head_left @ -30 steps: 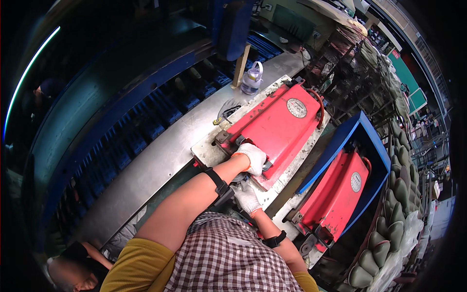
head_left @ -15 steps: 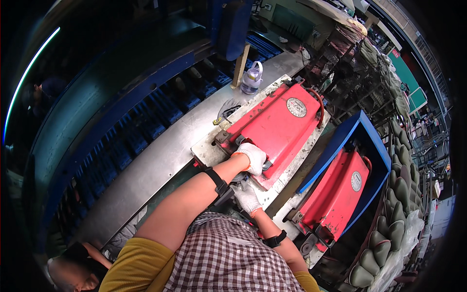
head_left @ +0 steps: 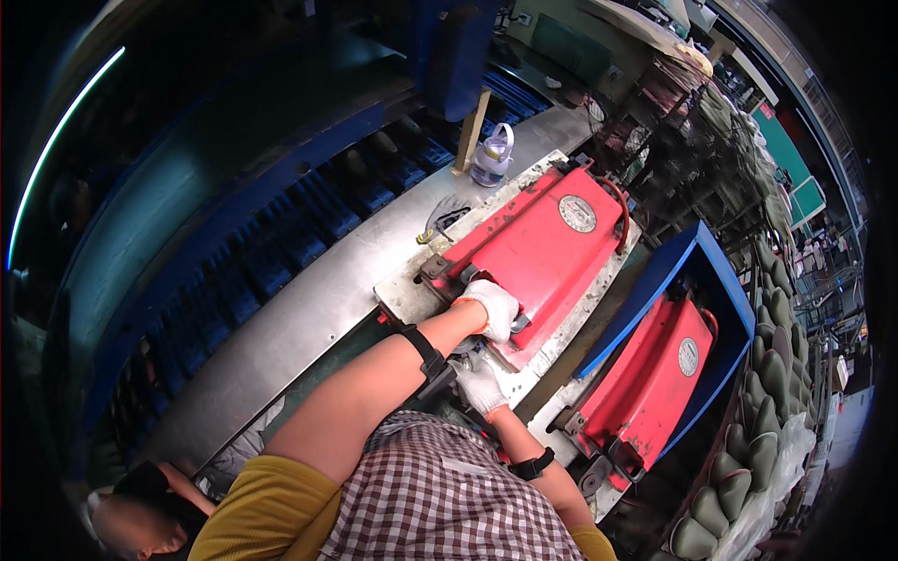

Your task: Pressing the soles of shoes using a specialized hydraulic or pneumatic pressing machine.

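Gloves (head_left: 496, 304) of white cloth cover both hands. The left hand (head_left: 490, 313) closes around the handle bar (head_left: 520, 323) at the near end of a red cover (head_left: 543, 262), fingers mostly hidden. Taking the left hand as the clock's centre, that cover stretches away between one and two o'clock, with a reddish-brown hose (head_left: 624, 224) curving at its far end. The right hand (head_left: 481, 383) sits near six o'clock, low by the near edge and just beside dark metal parts (head_left: 464, 347); whether it grips anything I cannot tell.

A stained pale base plate (head_left: 402, 299) borders the cover, thin along the long sides and broader at its corner toward nine o'clock. Past that corner, the metal surface (head_left: 304, 309) offers the widest open room, a bare stretch reaching to the edge of a blue machine (head_left: 369, 131). Toward eleven o'clock a crumpled grey bundle (head_left: 443, 221) lies close to the plate's edge; at twelve stand a clear bottle (head_left: 489, 166) and, just beside it, a wooden strip (head_left: 470, 131).

Room is tighter on the other side: between two and four o'clock, across a narrow brownish gap, a second red cover (head_left: 645, 374) sits partly inside a blue hood (head_left: 613, 323).
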